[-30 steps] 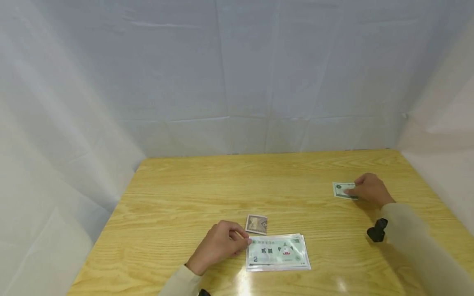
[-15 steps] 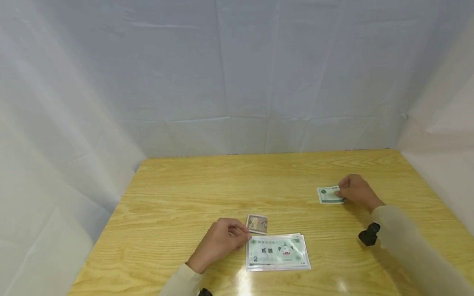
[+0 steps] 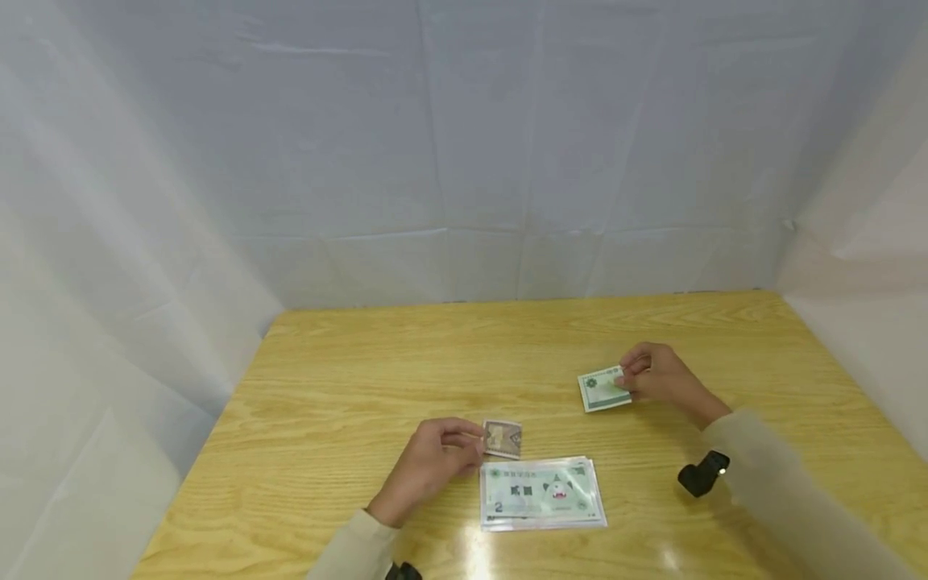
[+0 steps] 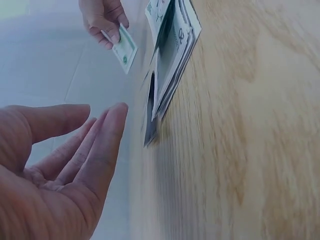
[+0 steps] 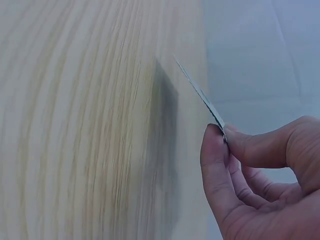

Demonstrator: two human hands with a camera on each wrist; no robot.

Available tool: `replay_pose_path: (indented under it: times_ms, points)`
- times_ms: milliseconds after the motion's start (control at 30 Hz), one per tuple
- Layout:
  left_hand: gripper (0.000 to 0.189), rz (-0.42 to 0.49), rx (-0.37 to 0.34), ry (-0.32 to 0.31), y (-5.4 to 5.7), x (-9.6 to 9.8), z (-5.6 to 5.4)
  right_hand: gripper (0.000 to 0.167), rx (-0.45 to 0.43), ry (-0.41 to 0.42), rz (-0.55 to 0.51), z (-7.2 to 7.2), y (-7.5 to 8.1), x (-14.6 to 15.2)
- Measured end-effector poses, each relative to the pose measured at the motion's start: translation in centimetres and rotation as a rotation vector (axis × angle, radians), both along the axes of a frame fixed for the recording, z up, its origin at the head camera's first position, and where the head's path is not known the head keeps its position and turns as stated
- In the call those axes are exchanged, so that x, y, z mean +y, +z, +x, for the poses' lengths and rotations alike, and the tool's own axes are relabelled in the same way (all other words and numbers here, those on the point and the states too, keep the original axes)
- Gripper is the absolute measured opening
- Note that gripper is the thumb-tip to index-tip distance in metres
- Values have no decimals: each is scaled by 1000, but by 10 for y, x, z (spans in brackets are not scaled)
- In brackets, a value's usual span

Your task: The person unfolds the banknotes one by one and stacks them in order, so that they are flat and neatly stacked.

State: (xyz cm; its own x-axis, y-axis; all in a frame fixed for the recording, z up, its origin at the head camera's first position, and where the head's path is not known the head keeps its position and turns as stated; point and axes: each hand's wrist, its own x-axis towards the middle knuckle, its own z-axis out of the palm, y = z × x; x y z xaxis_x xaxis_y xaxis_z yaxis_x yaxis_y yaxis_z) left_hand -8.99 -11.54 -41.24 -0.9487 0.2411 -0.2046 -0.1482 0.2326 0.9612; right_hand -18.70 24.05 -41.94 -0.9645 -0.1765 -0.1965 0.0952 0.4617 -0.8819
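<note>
My right hand (image 3: 667, 383) pinches a small green-and-white banknote (image 3: 598, 391), which looks folded, between thumb and fingertips. The right wrist view shows this banknote (image 5: 200, 95) edge-on above the table, its shadow beside it. My left hand (image 3: 435, 459) hovers by the left edge of a brown banknote (image 3: 503, 440), also apparently folded. In the left wrist view a gap separates the left thumb from the fingers (image 4: 102, 150), and nothing is between them. Just below the brown note lies a stack of pale green banknotes (image 3: 542, 493), the top one marked 2.
The wood-grain table (image 3: 348, 362) spreads around the notes. White sheeting (image 3: 478, 161) hangs behind the table and along both sides. A black wrist device (image 3: 703, 474) sits on the right sleeve.
My right hand has carried the green banknote left and slightly nearer across the table. The left hand has shifted slightly up, from the stack's corner to beside the brown note.
</note>
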Motion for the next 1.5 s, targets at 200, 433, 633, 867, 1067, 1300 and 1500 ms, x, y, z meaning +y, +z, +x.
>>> replay_pose_path:
  times_ms: [200,433,633,867,1067,1300,1500]
  points:
    - [27,61,-34,21,0,5,-1,30,14,20,-60,13,8,-24]
    - [33,155,-93,37,1,11,0,29,10,74,-141,29,15,-50]
    - [42,244,-139,38,-1,20,0,29,18,145,-223,42,21,-66]
    - [36,351,-187,-1,-3,28,0,29,26,186,-290,54,24,-82]
    - [33,411,-202,16,0,29,1,31,28,186,-323,60,22,-89]
    - [34,436,-178,31,4,30,3,25,34,117,-273,65,16,-94]
    - [43,432,-152,19,7,32,4,27,33,130,-219,70,13,-100]
